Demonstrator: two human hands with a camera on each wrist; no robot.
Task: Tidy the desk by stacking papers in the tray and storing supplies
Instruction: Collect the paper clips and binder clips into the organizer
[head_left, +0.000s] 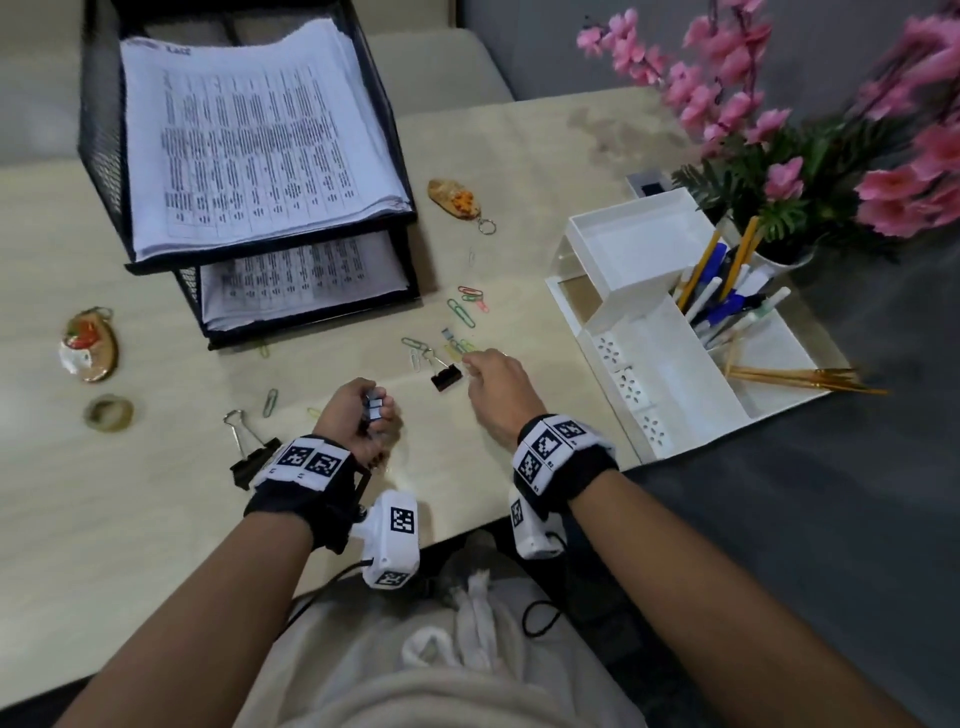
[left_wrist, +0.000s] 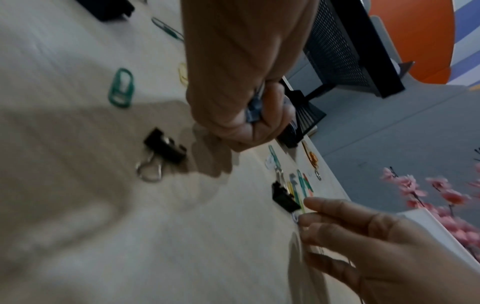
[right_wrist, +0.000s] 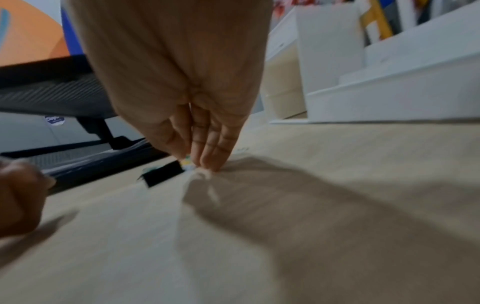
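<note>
A pale wood-grain desk (head_left: 519, 156) fills most of the head view, with grey floor seen past its right edge and a cream padded seat beyond its far edge. At the back left a black mesh paper tray (head_left: 98, 171) of two tiers is set, and printed papers (head_left: 249, 145) are stacked in both tiers. On the right stands a white organizer (head_left: 670, 374); pens and pencils (head_left: 722, 291) are held upright in its back compartment and thin gold sticks lie across its front one. Behind it pink flowers (head_left: 727, 104) are seen in a white pot. Two keychains are left on the desk, one just right of the tray (head_left: 457, 200) and one near the left edge (head_left: 91, 345). A large black binder clip (head_left: 249, 452) lies beside the left wrist, and a smaller binder clip (head_left: 447, 375) lies between the hands. Coloured paper clips (head_left: 465, 306) are scattered between the tray and the organizer. The left hand (head_left: 358, 421) is curled into a fist around a small bunch of clips (head_left: 373, 408), held above the desk. The right hand (head_left: 493, 384) is stretched out, its fingertips (right_wrist: 207, 162) brought together on a paper clip on the desk, just beside the smaller binder clip.
</note>
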